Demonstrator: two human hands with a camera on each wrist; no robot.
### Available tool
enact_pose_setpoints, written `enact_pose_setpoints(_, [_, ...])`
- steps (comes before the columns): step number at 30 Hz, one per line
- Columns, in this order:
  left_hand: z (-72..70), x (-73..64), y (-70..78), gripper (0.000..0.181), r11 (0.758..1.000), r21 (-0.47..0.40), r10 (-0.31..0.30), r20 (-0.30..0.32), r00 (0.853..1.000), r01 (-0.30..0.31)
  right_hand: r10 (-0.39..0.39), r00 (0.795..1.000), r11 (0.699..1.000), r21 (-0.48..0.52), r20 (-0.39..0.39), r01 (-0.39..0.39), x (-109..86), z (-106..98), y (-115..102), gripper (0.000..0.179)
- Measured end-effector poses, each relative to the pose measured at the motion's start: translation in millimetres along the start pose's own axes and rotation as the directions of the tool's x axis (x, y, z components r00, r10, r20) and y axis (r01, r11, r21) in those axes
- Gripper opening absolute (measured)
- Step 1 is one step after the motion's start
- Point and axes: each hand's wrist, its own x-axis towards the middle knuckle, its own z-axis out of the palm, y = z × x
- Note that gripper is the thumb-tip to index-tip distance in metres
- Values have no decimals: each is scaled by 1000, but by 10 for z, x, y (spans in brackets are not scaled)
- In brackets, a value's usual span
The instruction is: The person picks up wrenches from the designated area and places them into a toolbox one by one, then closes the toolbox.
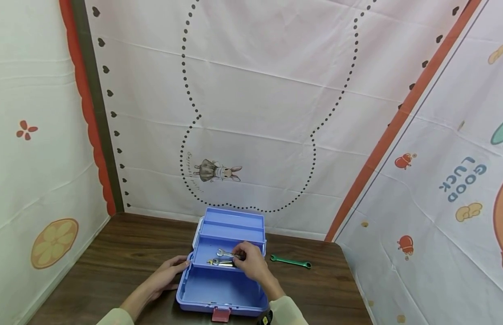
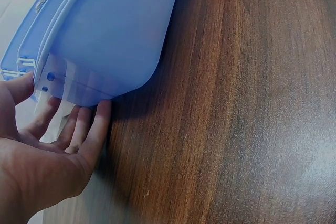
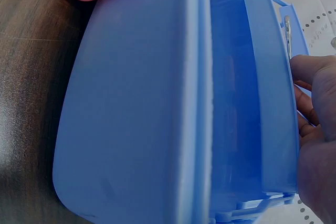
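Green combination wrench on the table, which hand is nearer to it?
Right. The right hand is over the tray of the blue toolbox, left of the green combination wrench; the left hand is farther, touching the toolbox's left side.

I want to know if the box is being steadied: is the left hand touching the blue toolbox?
Touching. The left wrist view shows the left hand with its thumb against the rim of the blue toolbox and fingertips meeting its side.

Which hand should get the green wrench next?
Probably the right hand. The green wrench lies on the table, right of the blue toolbox. The left hand touches the toolbox's opposite side, so it must cross over. The right hand would first need to release its silver wrench.
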Motion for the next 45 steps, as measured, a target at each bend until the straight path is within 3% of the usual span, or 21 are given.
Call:
enact_pose_setpoints(19, [-6,8,-4,74,1000,3,-7,10,1000,7,-37,996,999,-15,-79,36,-34,101,10,18])
enact_pose_setpoints(34, [-7,14,-7,72,1000,7,-2,4,1000,2,9,999,1000,3,-51,-9,-28,91,-8,15])
enact_pose_setpoints(45, [-7,13,-16,72,1000,6,3,8,1000,-3,-3,999,999,43,-39,4,-47,87,7,13])
